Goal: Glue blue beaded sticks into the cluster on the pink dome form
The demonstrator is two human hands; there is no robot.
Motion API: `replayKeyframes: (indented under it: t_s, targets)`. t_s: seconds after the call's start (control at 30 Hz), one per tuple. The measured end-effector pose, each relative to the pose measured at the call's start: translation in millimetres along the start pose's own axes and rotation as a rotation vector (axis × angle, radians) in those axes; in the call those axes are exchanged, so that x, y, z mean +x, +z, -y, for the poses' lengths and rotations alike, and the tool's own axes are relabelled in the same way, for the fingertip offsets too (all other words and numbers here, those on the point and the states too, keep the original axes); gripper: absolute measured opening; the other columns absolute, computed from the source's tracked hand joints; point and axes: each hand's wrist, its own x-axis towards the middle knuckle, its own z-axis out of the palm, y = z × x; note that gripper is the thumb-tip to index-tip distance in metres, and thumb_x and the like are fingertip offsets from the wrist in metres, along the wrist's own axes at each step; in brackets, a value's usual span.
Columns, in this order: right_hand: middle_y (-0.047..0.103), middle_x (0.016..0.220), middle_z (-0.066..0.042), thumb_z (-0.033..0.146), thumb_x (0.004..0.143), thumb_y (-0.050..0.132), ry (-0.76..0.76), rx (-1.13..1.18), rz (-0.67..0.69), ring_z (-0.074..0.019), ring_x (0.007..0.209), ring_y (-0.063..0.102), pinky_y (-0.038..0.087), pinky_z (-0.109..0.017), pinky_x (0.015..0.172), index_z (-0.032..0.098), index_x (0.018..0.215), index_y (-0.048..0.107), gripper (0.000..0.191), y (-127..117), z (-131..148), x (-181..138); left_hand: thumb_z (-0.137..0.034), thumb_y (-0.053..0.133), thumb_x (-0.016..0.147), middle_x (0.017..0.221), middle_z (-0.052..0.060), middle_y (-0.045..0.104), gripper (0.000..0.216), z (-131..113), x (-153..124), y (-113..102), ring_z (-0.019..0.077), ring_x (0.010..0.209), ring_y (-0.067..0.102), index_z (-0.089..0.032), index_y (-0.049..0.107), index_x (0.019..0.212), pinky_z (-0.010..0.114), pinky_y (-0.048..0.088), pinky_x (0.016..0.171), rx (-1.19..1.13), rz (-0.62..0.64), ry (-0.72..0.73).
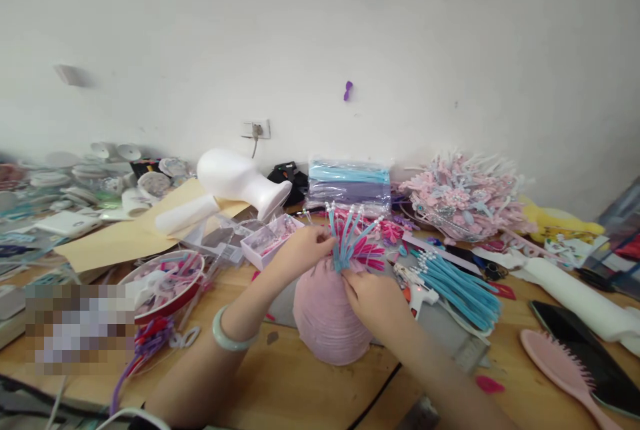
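A rounded pink form [333, 327], wound in rows of fuzzy strands, stands on the table in front of me. From its top rises a fan of light-blue pipe cleaners [343, 253] tipped with white beads, and bright pink loops [369, 255] spread out behind them. My left hand [319, 248] is closed at the left side of the blue bundle, its fingertips pinched on the stems. Low on the same bundle, my right hand [373, 293] pinches near its base and rests against the pink form. The exact fingertip contact is partly hidden.
More beaded blue pipe cleaners [463, 293] lie to the right beside a white glue gun [423, 297]. A pink hairbrush [557, 363] and a dark tablet [590, 357] are farther right. A white foam head [235, 177], a box [257, 253] and a round basket [145, 313] stand leftward.
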Motion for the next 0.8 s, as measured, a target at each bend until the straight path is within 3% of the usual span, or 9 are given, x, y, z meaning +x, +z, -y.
replayKeyframes:
  t_s: [0.17,0.4,0.63,0.8]
  targets:
    - [0.068,0.075,-0.008,0.017,0.088,0.035,-0.064,-0.088,0.007,-0.0203,0.067,0.065,0.040,-0.025,0.051,0.017,0.089,0.060,0.025,-0.7,1.7,3.5,-0.031,0.047,0.074,0.067,0.000,0.062,0.019,5.8,-4.9,14.2,0.0146,0.064,0.055,-0.018,0.059,0.069,0.024,0.035,0.058,-0.097,0.005,-0.010]
    - [0.066,0.072,-0.011,0.005,0.080,0.040,-0.155,-0.174,0.050,-0.0220,0.063,0.065,0.043,-0.026,0.048,0.012,0.090,0.059,0.023,-3.7,3.6,4.0,-0.039,0.048,0.075,0.055,-0.004,0.048,0.026,19.2,-1.0,30.0,0.0117,0.055,0.046,-0.017,0.051,0.062,0.023,0.032,0.053,-0.257,-0.056,-0.005]
    - [0.065,0.071,-0.013,0.001,0.077,0.039,-0.163,-0.199,0.084,-0.0224,0.063,0.065,0.044,-0.028,0.048,0.011,0.091,0.058,0.026,-4.9,7.3,4.8,-0.036,0.050,0.075,0.067,0.000,0.058,0.021,16.4,-4.6,31.5,0.0144,0.065,0.053,-0.016,0.055,0.070,0.025,0.039,0.062,-0.387,-0.092,-0.015]
    - [0.065,0.070,-0.013,-0.001,0.076,0.038,-0.184,-0.198,0.087,-0.0226,0.063,0.065,0.044,-0.028,0.049,0.010,0.089,0.060,0.027,-3.6,8.3,5.8,-0.036,0.050,0.075,0.064,-0.003,0.057,0.020,10.6,-9.5,30.6,0.0128,0.061,0.052,-0.018,0.050,0.068,0.024,0.039,0.060,-0.349,-0.123,-0.030]
